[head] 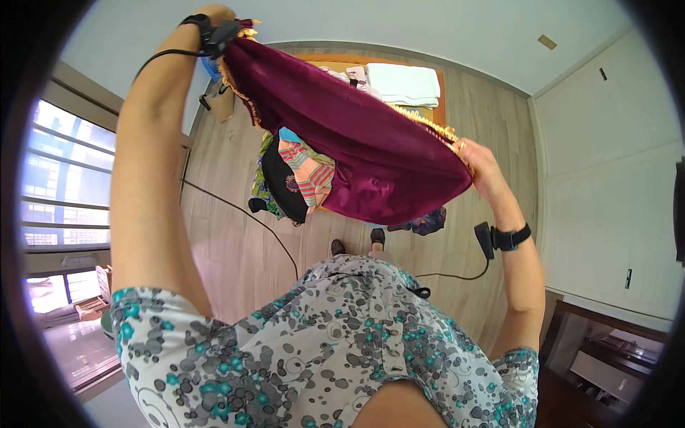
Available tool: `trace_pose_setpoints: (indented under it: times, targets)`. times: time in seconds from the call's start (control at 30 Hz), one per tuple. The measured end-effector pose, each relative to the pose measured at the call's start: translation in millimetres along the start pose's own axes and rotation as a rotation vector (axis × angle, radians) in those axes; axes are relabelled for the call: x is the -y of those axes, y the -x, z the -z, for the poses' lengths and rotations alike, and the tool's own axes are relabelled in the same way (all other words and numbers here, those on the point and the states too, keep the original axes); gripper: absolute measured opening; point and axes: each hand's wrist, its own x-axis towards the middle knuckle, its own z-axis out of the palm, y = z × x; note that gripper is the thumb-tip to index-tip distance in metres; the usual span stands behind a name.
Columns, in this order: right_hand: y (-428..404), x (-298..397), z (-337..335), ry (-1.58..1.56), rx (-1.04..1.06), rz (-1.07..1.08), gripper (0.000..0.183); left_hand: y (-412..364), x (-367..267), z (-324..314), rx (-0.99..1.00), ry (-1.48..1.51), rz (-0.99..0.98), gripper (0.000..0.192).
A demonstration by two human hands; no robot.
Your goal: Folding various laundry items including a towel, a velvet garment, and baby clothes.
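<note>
A maroon satiny cloth (pixel 342 117) with gold fringe along its edges stretches between my two hands. High at the upper left, my left hand (pixel 217 13) grips one end; its fingers are largely hidden behind the wrist device. On the right, my right hand (pixel 478 163) pinches the fringed edge near the other end. The cloth sags in folds, and its lower part covers the middle of a heap of clothes. From under it show a striped garment (pixel 307 171), a black garment (pixel 283 179) and a dark patterned garment (pixel 428 222).
Folded white towels (pixel 404 85) lie on a low wooden table (pixel 441 107) behind the cloth. A brown bag (pixel 220 104) stands on the floor at left. Cables (pixel 246 211) run from my wrist straps. White cabinets (pixel 604 187) line the right; a barred window (pixel 69 176) is left.
</note>
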Motion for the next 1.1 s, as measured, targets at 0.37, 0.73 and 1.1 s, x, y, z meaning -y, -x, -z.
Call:
trace_pose_setpoints:
  times: [0.37,0.73,1.1]
  targets:
    - [-13,-12,24,0.353,-0.568,-0.182,0.021,-122,-97,-15,-0.517,1.899,-0.242,0.054]
    - [-31,-10,18,0.368,-0.465,-0.012,0.024,96,-412,-267,0.148,1.754,0.247,0.04]
    - [-64,155,3,0.086,-0.224,0.317,0.022,166,-331,-199,0.352,2.482,0.3,0.026]
